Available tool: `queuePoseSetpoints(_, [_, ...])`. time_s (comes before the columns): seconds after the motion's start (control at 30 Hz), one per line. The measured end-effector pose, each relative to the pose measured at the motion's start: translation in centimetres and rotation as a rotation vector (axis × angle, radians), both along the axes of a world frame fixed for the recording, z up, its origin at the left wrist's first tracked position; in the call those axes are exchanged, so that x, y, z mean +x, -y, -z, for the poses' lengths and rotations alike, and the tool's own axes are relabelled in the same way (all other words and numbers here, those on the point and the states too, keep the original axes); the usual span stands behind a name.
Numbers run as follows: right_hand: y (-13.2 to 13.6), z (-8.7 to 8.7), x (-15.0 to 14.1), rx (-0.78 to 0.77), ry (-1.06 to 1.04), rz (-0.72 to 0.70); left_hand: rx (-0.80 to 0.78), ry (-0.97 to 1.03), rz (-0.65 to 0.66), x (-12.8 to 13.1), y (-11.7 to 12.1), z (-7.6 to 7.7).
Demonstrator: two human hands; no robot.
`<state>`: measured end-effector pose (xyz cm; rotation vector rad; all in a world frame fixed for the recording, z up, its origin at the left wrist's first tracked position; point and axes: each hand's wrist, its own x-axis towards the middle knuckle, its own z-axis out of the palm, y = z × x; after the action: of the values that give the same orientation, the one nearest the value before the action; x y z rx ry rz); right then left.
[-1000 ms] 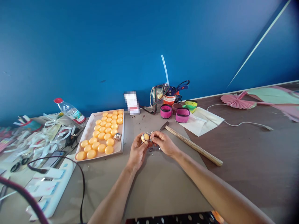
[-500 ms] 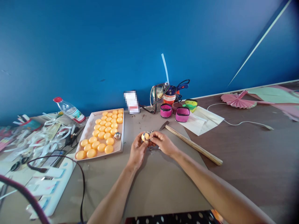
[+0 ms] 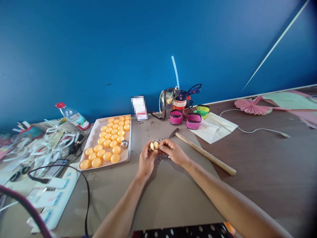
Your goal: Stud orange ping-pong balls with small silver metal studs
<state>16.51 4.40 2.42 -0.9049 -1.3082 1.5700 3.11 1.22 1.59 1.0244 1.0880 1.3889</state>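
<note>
My left hand (image 3: pixel 146 160) holds a small yellow ball (image 3: pixel 154 144) with shiny bits stuck on it, fingers curled round it from below. My right hand (image 3: pixel 173 150) pinches at the ball's right side with thumb and forefinger closed; what they pinch is too small to make out. Both hands hover just above the table, over a scatter of small shiny pieces (image 3: pixel 162 158). To the left lies a shallow tray (image 3: pixel 92 138) filled with several plain yellow balls (image 3: pixel 109 142) and one silvery ball (image 3: pixel 124 143).
A wooden-handled hammer (image 3: pixel 203 152) lies right of my hands. Behind it stand pink ribbon rolls (image 3: pixel 193 121), a cup of tools (image 3: pixel 179 102) and white paper (image 3: pixel 215 127). A water bottle (image 3: pixel 73 117), a power strip (image 3: pixel 53 195) and cables clutter the left. Pink paper fans (image 3: pixel 251 107) lie far right.
Hardly anything has moved: my hands stay together on the ball, with only slight finger shifts. The view has drifted a little.
</note>
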Motion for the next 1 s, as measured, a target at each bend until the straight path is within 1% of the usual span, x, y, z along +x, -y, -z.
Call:
queuePoseSetpoints(0.13, [0.0, 0.1, 0.0, -0.006, 0.002, 0.014, 0.001, 0.002, -0.001, 0.3, 0.2, -0.5])
queuePoseSetpoints(0.23, [0.1, 0.1, -0.1, -0.011, -0.006, 0.016, 0.000, -0.017, -0.016, 0.4, 0.3, -0.6])
queuePoseSetpoints(0.57, [0.1, 1.0, -0.5, 0.025, -0.014, 0.063, 0.061, -0.223, -0.043, 0.3, 0.3, 0.5])
queuePoseSetpoints(0.8, [0.4, 0.9, -0.5, 0.004, -0.002, 0.067, 0.082, -0.266, -0.056, 0.3, 0.4, 0.9])
queuePoseSetpoints(0.93, [0.3, 1.2, -0.7, -0.020, -0.004, 0.082, 0.109, -0.262, -0.056, 0.4, 0.4, 0.7])
queuePoseSetpoints(1.0, [0.2, 1.3, -0.8, -0.039, -0.012, 0.070, 0.096, -0.236, -0.055, 0.5, 0.4, 0.5])
